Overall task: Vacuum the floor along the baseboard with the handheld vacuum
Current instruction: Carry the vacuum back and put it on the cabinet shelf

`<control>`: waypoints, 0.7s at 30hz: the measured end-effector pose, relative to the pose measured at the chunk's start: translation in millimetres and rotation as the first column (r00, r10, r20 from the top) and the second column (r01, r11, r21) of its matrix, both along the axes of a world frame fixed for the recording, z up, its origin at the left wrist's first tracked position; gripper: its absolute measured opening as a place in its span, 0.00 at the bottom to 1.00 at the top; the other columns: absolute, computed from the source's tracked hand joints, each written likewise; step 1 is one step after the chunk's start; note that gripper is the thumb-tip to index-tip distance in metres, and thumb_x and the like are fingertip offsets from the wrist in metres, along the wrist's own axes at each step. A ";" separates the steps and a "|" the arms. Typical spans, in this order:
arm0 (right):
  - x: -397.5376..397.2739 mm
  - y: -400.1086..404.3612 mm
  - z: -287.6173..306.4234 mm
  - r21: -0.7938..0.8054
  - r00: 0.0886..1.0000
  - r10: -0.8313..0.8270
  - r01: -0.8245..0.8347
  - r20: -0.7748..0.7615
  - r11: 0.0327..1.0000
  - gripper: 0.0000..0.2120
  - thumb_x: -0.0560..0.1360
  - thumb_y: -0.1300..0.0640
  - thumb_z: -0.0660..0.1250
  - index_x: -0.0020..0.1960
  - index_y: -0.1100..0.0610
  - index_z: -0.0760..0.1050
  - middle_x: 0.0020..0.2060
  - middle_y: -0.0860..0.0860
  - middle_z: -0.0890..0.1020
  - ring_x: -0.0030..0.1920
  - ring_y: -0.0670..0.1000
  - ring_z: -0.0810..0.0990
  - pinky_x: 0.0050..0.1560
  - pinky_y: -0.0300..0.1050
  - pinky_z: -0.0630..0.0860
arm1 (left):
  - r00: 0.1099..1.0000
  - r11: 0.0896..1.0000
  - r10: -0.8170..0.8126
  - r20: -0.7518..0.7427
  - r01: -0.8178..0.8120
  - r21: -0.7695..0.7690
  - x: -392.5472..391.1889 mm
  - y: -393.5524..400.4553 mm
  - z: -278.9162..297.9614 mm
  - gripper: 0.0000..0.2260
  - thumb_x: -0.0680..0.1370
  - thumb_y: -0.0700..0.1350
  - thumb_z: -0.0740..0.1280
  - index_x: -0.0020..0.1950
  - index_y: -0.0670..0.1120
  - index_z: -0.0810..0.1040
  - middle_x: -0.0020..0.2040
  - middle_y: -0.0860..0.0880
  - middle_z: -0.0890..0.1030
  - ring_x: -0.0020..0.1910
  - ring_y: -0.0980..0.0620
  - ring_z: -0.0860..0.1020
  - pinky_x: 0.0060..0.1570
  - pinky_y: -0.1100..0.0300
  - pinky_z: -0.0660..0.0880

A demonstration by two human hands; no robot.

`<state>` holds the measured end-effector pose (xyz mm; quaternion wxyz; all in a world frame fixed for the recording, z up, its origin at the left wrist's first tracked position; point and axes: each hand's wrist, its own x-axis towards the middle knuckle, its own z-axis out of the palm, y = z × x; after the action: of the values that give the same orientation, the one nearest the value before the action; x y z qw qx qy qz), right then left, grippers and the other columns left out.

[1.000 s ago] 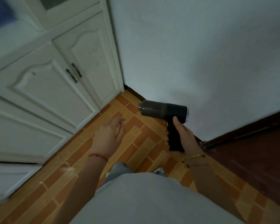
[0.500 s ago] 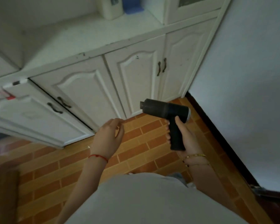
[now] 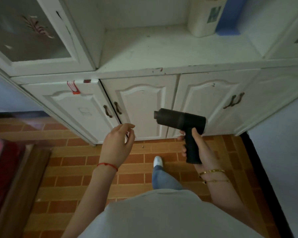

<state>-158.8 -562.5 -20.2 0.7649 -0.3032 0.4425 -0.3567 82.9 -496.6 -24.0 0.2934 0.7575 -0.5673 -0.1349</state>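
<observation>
My right hand [image 3: 200,148] grips the handle of a black handheld vacuum [image 3: 181,120], held at waist height with its nozzle pointing left, well above the floor. To the left of the nozzle, my left hand [image 3: 118,143] hovers empty with its fingers loosely spread. A dark baseboard [image 3: 258,162] runs along the foot of the white wall on the right, down to the corner beside the cabinet. The brick-patterned floor [image 3: 93,169] lies below both hands.
A white cabinet [image 3: 144,100] with several doors stands straight ahead, its leftmost door [image 3: 72,107] swung ajar. A white container [image 3: 203,16] and a blue box [image 3: 230,16] sit on its counter. Wooden furniture with red fabric [image 3: 10,169] is at the left. My foot [image 3: 157,161] is on the floor.
My view has swung left from the wall corner to face the cabinet squarely. Both hands keep the same pose, and the vacuum stays in my right hand.
</observation>
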 end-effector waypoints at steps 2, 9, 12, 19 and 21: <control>17.3 -27.5 1.2 -0.012 1.000 0.013 -0.013 0.000 1.000 0.22 0.73 0.44 0.63 0.57 0.60 0.76 0.43 0.54 0.81 0.31 0.47 0.74 0.29 0.39 0.74 | 1.000 1.000 0.023 0.018 -0.023 -0.022 16.6 -21.9 0.3 0.10 0.81 0.44 0.63 0.60 0.46 0.80 0.51 0.48 0.83 0.49 0.48 0.80 0.49 0.50 0.79; 71.8 -136.5 22.0 -0.090 0.998 0.029 -0.034 -0.057 0.995 0.23 0.73 0.43 0.63 0.57 0.61 0.76 0.46 0.57 0.83 0.28 0.48 0.74 0.27 0.40 0.72 | 0.991 0.987 0.098 0.094 -0.084 -0.137 72.3 -123.2 19.1 0.09 0.81 0.42 0.65 0.60 0.44 0.80 0.52 0.47 0.82 0.45 0.48 0.78 0.48 0.53 0.77; 91.6 -182.2 32.8 -0.133 0.996 0.045 -0.054 -0.075 0.990 0.23 0.73 0.43 0.63 0.58 0.61 0.76 0.48 0.58 0.84 0.28 0.49 0.74 0.27 0.41 0.72 | 0.982 0.973 0.136 0.134 -0.107 -0.204 94.7 -170.7 26.9 0.10 0.80 0.41 0.65 0.60 0.43 0.81 0.54 0.45 0.82 0.51 0.44 0.78 0.53 0.50 0.76; 139.6 -267.2 44.6 -0.163 0.990 0.100 -0.115 -0.096 0.980 0.20 0.74 0.42 0.63 0.57 0.56 0.77 0.47 0.59 0.84 0.27 0.51 0.74 0.27 0.42 0.72 | 0.962 0.966 0.188 0.199 -0.145 -0.213 138.5 -263.1 10.2 0.15 0.79 0.46 0.59 0.60 0.43 0.80 0.56 0.46 0.81 0.56 0.43 0.77 0.56 0.46 0.75; 150.1 -281.1 42.6 -0.152 0.988 0.108 -0.124 -0.114 0.980 0.18 0.76 0.43 0.62 0.55 0.56 0.77 0.46 0.59 0.84 0.27 0.51 0.75 0.26 0.42 0.72 | 0.958 0.974 0.175 0.226 -0.134 -0.184 146.3 -278.4 1.7 0.16 0.79 0.47 0.57 0.60 0.43 0.79 0.56 0.46 0.81 0.57 0.43 0.76 0.57 0.47 0.74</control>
<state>-8.7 -843.5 22.4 0.7336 -0.4068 0.4337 -0.3292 229.2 -775.0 -22.3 0.2945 0.7833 -0.5467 0.0290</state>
